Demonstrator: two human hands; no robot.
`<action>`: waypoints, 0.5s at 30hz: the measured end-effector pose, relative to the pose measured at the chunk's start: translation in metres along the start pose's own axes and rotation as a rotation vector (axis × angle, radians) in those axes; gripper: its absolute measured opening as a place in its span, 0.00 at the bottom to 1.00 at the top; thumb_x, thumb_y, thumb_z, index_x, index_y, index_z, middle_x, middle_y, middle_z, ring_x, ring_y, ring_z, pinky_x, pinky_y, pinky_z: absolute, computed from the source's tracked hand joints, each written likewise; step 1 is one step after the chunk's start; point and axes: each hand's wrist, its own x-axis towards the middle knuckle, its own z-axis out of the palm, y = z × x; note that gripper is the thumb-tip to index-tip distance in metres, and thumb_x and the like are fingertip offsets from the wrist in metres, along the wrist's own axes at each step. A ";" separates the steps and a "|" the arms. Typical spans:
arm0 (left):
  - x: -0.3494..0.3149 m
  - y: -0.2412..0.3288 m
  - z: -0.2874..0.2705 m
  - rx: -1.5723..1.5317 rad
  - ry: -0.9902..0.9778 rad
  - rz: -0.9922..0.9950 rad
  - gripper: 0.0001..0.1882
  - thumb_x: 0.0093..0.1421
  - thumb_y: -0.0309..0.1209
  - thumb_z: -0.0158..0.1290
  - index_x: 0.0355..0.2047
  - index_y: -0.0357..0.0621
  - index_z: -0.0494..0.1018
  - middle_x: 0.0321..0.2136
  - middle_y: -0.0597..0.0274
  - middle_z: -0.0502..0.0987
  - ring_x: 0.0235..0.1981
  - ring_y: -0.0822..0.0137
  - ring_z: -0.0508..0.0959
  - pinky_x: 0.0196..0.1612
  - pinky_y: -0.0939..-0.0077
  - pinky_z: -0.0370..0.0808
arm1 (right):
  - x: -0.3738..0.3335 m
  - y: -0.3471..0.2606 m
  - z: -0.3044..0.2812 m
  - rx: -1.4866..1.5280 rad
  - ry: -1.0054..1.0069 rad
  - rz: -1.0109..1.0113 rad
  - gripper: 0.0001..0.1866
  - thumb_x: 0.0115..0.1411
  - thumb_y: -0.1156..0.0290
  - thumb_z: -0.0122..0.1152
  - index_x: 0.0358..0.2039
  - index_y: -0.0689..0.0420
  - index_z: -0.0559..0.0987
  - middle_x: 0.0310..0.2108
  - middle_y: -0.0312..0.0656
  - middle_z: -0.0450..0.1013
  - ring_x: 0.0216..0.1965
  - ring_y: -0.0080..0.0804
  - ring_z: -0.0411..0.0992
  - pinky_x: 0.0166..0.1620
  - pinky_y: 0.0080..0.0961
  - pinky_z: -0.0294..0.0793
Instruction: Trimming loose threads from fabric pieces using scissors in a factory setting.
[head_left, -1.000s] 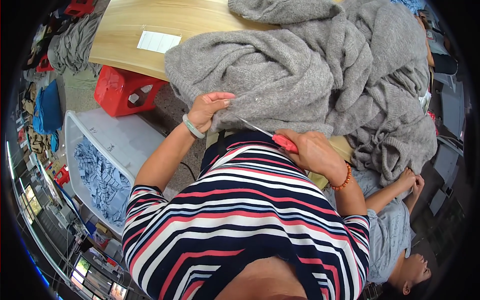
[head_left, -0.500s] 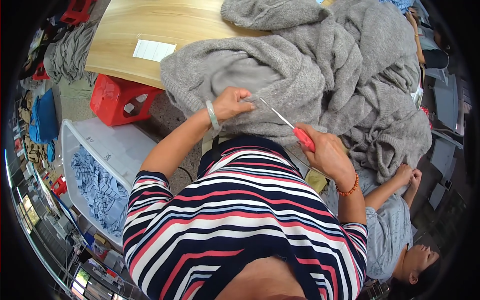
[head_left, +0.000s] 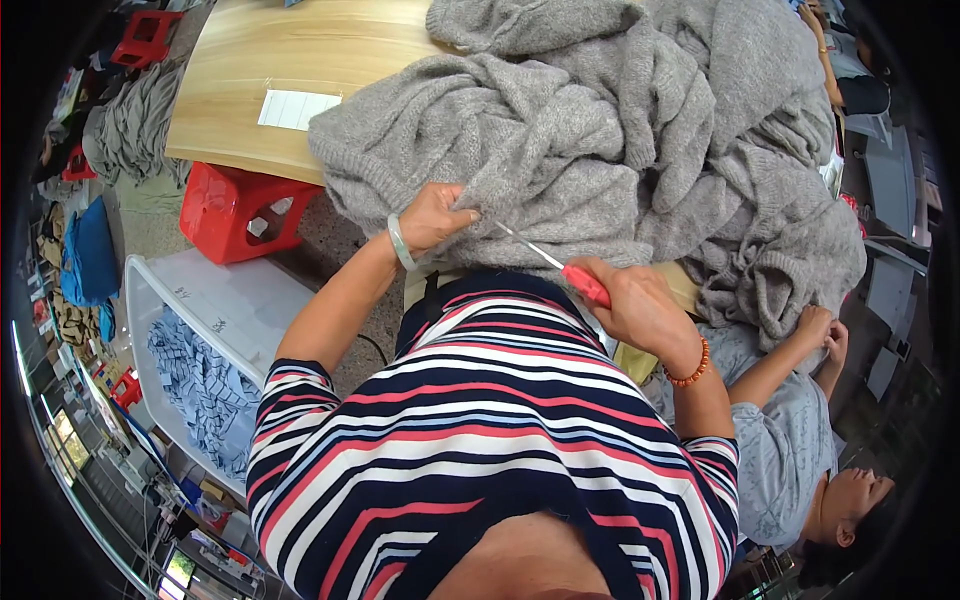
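Two hands on the job, both closed. Left hand (head_left: 432, 217) pinches the near edge of the grey knit garment (head_left: 560, 150), fingers curled tight into the fabric, pale bangle on that wrist. Right hand (head_left: 635, 305) is fisted around the red handle of a thin metal tool (head_left: 560, 268); the shaft runs up and left from the fist, tip touching the knit just beside the left hand's fingertips. Cannot tell what kind of tip it has. Orange bead bracelet on the right wrist.

Garment is a big bunched heap covering most of the right part of the wooden bench (head_left: 250, 60), its near edge hanging over the bench edge right above the person's striped shirt. So: fabric directly ahead of both hands, left hand in it, right hand just short of it, tool bridging between.

White paper slip (head_left: 297, 109) on the bare bench, left of the heap. Red stool (head_left: 240, 212) under the bench edge; white bin (head_left: 215, 300) with blue cloth on the floor at left. Another person's hands (head_left: 820, 330) grip the heap's lower right corner.
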 end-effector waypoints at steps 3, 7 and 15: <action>0.002 -0.007 -0.004 -0.102 -0.059 -0.024 0.18 0.56 0.20 0.51 0.48 0.30 0.70 0.41 0.61 0.77 0.37 0.76 0.74 0.42 0.83 0.70 | -0.001 -0.003 0.003 -0.017 0.000 -0.063 0.19 0.55 0.67 0.58 0.49 0.52 0.72 0.23 0.56 0.73 0.28 0.55 0.72 0.32 0.44 0.70; -0.001 0.004 -0.007 -0.145 -0.160 -0.059 0.22 0.57 0.21 0.52 0.52 0.28 0.65 0.41 0.61 0.76 0.38 0.76 0.74 0.43 0.83 0.71 | 0.002 -0.001 -0.001 0.039 0.032 -0.011 0.18 0.55 0.67 0.57 0.48 0.53 0.72 0.24 0.55 0.73 0.28 0.55 0.72 0.32 0.45 0.70; 0.048 0.017 0.007 0.012 0.118 0.096 0.20 0.57 0.23 0.55 0.50 0.33 0.66 0.32 0.67 0.77 0.27 0.81 0.72 0.31 0.88 0.68 | 0.002 0.005 -0.001 0.111 0.207 0.046 0.19 0.57 0.68 0.56 0.49 0.54 0.70 0.30 0.55 0.74 0.33 0.56 0.72 0.36 0.43 0.71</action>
